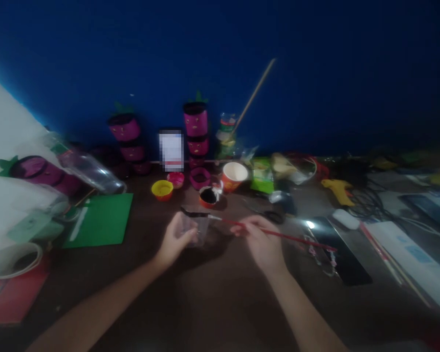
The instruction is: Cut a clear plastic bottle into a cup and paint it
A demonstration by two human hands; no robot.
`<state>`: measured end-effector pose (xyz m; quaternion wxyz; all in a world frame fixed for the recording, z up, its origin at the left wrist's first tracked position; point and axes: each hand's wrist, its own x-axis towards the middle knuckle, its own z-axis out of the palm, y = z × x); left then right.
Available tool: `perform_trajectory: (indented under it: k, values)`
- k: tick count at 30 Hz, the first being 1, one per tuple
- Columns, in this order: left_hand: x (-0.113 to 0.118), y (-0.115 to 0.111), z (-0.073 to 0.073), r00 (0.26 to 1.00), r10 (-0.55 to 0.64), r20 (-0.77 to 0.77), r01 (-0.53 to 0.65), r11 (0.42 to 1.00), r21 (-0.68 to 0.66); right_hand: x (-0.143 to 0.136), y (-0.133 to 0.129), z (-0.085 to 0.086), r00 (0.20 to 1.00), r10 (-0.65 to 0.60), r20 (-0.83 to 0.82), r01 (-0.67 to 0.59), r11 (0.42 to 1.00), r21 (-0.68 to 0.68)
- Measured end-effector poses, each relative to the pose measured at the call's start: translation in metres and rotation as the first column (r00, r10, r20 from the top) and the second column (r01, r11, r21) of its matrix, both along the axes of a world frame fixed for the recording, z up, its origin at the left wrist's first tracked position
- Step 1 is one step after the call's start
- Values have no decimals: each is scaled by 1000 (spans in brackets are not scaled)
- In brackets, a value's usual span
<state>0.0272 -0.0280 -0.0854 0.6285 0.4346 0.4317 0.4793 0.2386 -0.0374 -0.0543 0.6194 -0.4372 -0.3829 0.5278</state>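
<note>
Left hand [175,239], its grip closed, thumb and fingers, on the left side of a clear container [202,233]; right hand [263,242], its grip closed in a pinch on the red shaft of a brush [297,236]; the brush spans the gap between the hands, its dark head across the container's upper part, though blur hides whether the two touch; whether the container rests on the surface [220,308] cannot be told. The container appears thin-walled and should prove light, smooth and easily dented, so that a gentle hold on its side suits it; the brush should be light, stiff along the shaft and soft at the head, and is best held by the shaft, away from the bristles. Beyond the hands stand a small cup with dark contents [208,197], a yellow cup [162,190] and a white-lined cup [235,177], whose rims bound forward movement; scissors [273,216] lie just beyond the right hand; the shaft's rear end overlaps a flat dark device [346,259] in this view, limiting sweeps rightward; the widest room lies between the forearms.
</note>
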Motion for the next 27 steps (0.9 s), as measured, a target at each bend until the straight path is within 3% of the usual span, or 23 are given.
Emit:
perform_trajectory:
  k: [16, 27]
  values:
    - [-5, 3, -13, 993, -22, 119, 23, 1000, -4, 14, 7, 6, 994, -24, -105, 18, 998, -59]
    - [1, 0, -2, 999, 6, 52, -7, 1000, 6, -9, -5, -1, 998, -68, -14, 67, 994, -81]
